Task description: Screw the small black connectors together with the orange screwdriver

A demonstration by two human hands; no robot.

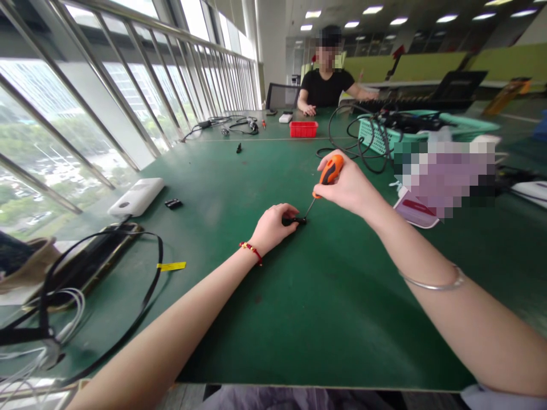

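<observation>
My right hand is closed around the orange and black handle of a screwdriver. Its thin shaft slants down to the left, and the tip meets the right end of a small black part. Pinched between thumb and fingers, that part is held low at the green tabletop by my left hand. The fingers cover its left end, so its exact kind does not show.
A white device and a small black piece lie left, near black cables. Ahead are another black piece and a red bin. A teal basket with cables stands right. A person sits across the table.
</observation>
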